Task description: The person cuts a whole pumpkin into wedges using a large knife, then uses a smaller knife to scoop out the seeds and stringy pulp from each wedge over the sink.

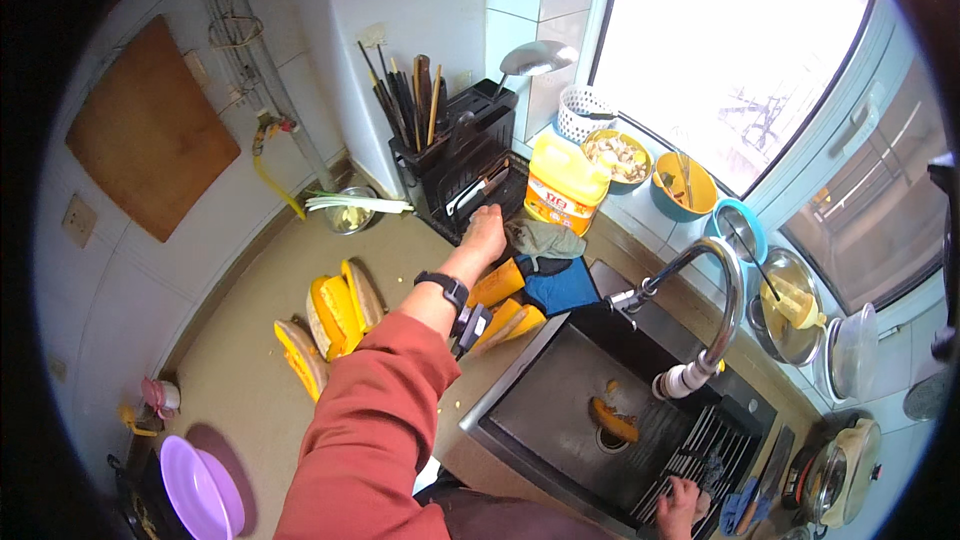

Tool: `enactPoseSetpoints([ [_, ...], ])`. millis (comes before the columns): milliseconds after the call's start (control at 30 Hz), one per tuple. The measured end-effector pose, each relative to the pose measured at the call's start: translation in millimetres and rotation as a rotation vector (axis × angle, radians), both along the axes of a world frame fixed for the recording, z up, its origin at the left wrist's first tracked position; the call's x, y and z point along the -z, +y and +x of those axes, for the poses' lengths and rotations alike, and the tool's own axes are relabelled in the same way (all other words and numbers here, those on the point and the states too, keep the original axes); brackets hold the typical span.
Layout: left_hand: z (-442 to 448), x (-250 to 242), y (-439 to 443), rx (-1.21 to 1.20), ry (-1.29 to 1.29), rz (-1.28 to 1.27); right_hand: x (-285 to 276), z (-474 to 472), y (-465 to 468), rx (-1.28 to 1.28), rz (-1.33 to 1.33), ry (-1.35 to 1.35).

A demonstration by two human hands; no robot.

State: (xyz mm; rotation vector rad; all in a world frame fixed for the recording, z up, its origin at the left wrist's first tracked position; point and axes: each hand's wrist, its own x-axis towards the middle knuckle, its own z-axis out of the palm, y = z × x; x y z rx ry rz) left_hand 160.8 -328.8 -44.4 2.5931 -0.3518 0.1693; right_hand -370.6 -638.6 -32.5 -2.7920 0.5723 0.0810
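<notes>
My left hand (486, 231), its wrist wearing a black watch, reaches to the front of a black knife and utensil holder (454, 165). Its fingers are by a white-handled knife (466, 197) in the holder; whether they grip anything is hidden. Under and beside that forearm lie cut pieces of pumpkin (497, 283) with orange flesh. Opened pumpkin pieces (335, 315) with seedy insides are on the counter to the left. At the lower edge of the view, my right hand (677, 508) is at the sink's slatted drying rack (679, 457), fingers bent, partly cut off.
A dark sink (559, 397) holds a strip of pumpkin (613, 420) by the drain, below a curved faucet (726, 300). A yellow detergent jug (568, 184), grey cloth (545, 238) and blue cloth (561, 286) stand near the holder. A cleaver (775, 465) lies right; a purple basin (201, 491) left.
</notes>
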Motion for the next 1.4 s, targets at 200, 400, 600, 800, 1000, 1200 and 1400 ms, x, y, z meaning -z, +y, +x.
enactPoseSetpoints([
  [200,54.3,-0.7,-7.6,-0.344,0.355,0.186,-2.2,17.4,18.0,-0.023,0.047,-0.079],
  [400,80.9,2.3,-1.3,-0.393,0.371,0.55,-9.1,59.5,32.2,0.057,0.273,-0.036],
  [600,75.4,-6.0,-9.2,-0.366,0.345,0.441,-14.3,75.3,31.7,0.098,0.423,0.137],
  [800,26.5,-28.8,-6.3,-0.078,0.157,0.163,-12.4,110.7,44.1,-0.088,0.534,0.026],
  [1000,-98.6,-39.5,21.0,-0.044,0.216,-0.316,-34.0,169.4,80.8,-0.432,0.563,-0.067],
  [1200,-238.6,-30.0,-18.1,0.339,0.513,-0.627,-25.2,232.8,128.7,-0.001,1.438,-0.031],
  [1400,-240.3,-4.2,3.3,0.48,0.16,-0.36,-7.1,223.9,135.2,0.192,1.508,-0.073],
])
